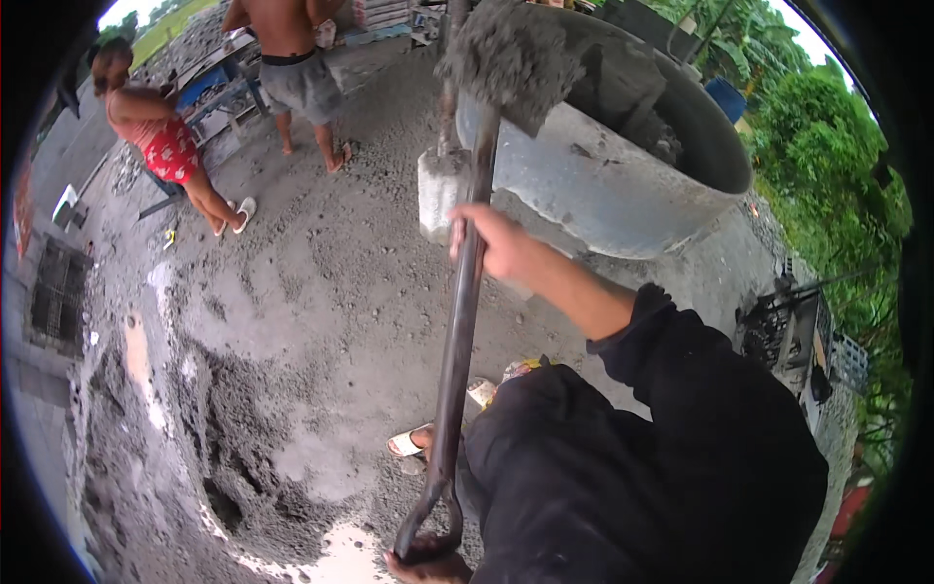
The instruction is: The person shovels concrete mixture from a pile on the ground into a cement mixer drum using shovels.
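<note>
I hold a long-handled shovel (pixel 457 360) upright in the picture, its D-shaped grip at the lower edge. My right hand (pixel 491 241) is wrapped round the middle of the shaft. Low in the view, my left hand (pixel 428 566) is closed at the D-grip, with part of it cut off by the edge. A heap of damp grey cement mix (pixel 508 63) covers the shovel's blade, which is raised at the rim of a large round metal drum (pixel 603 185). More grey mix (pixel 642 97) lies inside that drum.
A pale concrete block (pixel 443 190) with a post stands beside the drum. Loose grey mix (pixel 253 428) is piled on the ground at left. Two people, one in red shorts (pixel 170 151) and one in grey shorts (pixel 300 88), stand near a blue-framed table at far left. Green plants (pixel 827 165) grow at right.
</note>
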The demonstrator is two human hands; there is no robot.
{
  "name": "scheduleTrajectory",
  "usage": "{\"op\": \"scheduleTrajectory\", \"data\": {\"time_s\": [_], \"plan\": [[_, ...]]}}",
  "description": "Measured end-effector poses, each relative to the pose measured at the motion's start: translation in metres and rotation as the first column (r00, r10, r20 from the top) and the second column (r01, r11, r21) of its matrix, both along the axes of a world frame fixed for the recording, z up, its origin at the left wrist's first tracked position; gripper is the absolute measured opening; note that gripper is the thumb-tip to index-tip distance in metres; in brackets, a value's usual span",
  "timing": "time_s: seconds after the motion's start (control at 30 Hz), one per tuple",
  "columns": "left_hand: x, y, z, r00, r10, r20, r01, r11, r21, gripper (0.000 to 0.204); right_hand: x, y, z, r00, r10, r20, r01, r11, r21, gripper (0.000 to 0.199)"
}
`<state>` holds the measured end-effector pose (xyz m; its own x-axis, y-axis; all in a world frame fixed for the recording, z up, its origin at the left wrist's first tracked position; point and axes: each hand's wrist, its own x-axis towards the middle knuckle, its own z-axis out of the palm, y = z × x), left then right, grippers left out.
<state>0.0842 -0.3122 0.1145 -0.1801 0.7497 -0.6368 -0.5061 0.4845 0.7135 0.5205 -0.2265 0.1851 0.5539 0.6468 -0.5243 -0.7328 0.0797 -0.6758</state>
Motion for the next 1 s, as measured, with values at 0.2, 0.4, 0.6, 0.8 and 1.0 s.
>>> {"op": "scheduleTrajectory", "data": {"time_s": [0.2, 0.4, 0.6, 0.8, 1.0], "plan": [[0.170, 0.006, 0.044, 0.909, -0.103, -0.405, 0.408, 0.423, 0.809, 0.060, 0.177, -0.107, 0.073, 0.986, -0.081, -0.146, 0.163, 0.639, 0.751, 0.018], [0.233, -0.003, 0.051, 0.588, -0.244, -0.771, 0.689, -0.349, 0.635, 0.046, 0.245, -0.228, -0.056, 0.923, -0.382, 0.044, 0.242, 0.666, 0.705, 0.020], [0.225, 0.018, 0.023, 0.674, -0.357, -0.646, 0.658, -0.108, 0.745, 0.054, 0.216, -0.246, -0.033, 0.873, -0.349, -0.342, 0.488, 0.600, 0.634, 0.021], [0.187, 0.036, -0.005, 0.633, -0.646, -0.427, 0.735, 0.331, 0.591, 0.055, 0.172, -0.245, 0.037, 0.931, -0.347, 0.115, 0.161, 0.673, 0.722, 0.017], [0.093, 0.023, -0.049, 0.811, -0.567, 0.143, 0.521, 0.811, 0.265, 0.043, 0.104, -0.177, 0.084, 0.862, 0.102, 0.497, -0.500, 0.342, 0.796, 0.031]]}}
